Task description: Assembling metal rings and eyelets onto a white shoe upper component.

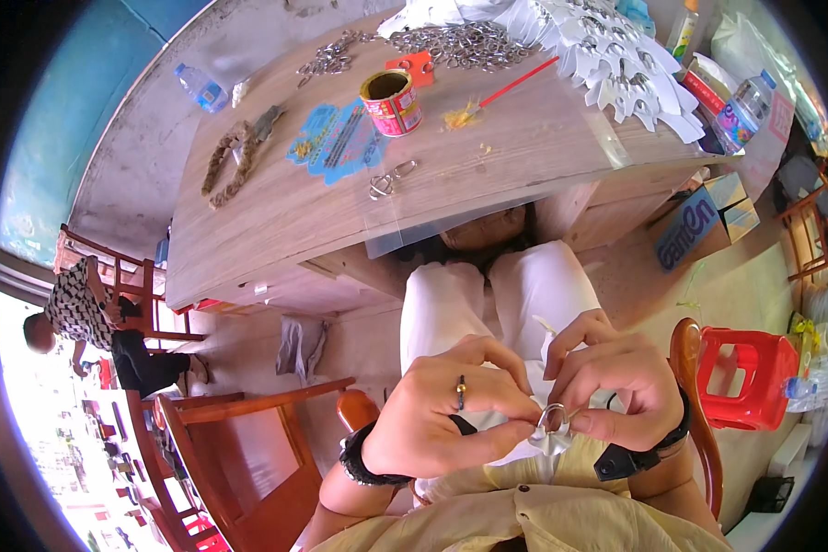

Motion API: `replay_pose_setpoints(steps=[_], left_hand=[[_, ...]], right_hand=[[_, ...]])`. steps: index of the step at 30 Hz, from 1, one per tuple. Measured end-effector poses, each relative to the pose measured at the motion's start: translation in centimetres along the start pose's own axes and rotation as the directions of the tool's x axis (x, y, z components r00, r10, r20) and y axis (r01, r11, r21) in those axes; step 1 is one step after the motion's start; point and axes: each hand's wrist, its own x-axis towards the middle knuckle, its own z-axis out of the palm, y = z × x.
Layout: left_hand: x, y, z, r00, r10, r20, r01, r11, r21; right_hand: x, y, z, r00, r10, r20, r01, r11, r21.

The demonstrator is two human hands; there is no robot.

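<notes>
Above my lap, my left hand (469, 405) and my right hand (616, 377) meet with closed fingertips on a small silvery metal ring (552, 425). A pale, shiny flap hangs at the ring's lower side, and my fingers hide part of it. Two or three loose metal rings (391, 179) rest near the table's front edge. Farther back lies a big heap of metal rings (469, 43). White pieces fitted with metal rings (621, 69) are stacked at the back right.
On the wooden table (294, 216) are an open can (391, 103), a blue sheet (336, 143), a red stick (520, 81) with yellow paste, and a braided loop (230, 170). A red stool (745, 377) stands right; a seated person (110, 322) is far left.
</notes>
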Motion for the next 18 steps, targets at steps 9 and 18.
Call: replay_pose_setpoints(steps=[9,18], left_hand=[[0.2,-0.5,0.4,1.0,-0.019,0.002,0.019,0.989,-0.144],[0.2,-0.8,0.4,0.999,-0.049,0.009,0.049,0.992,-0.112]], right_hand=[[-0.1,-0.5,1.4,0.989,0.032,-0.145,-0.021,0.997,0.074],[-0.5,-0.5,1.5,0.984,0.05,-0.174,-0.045,0.998,0.032]])
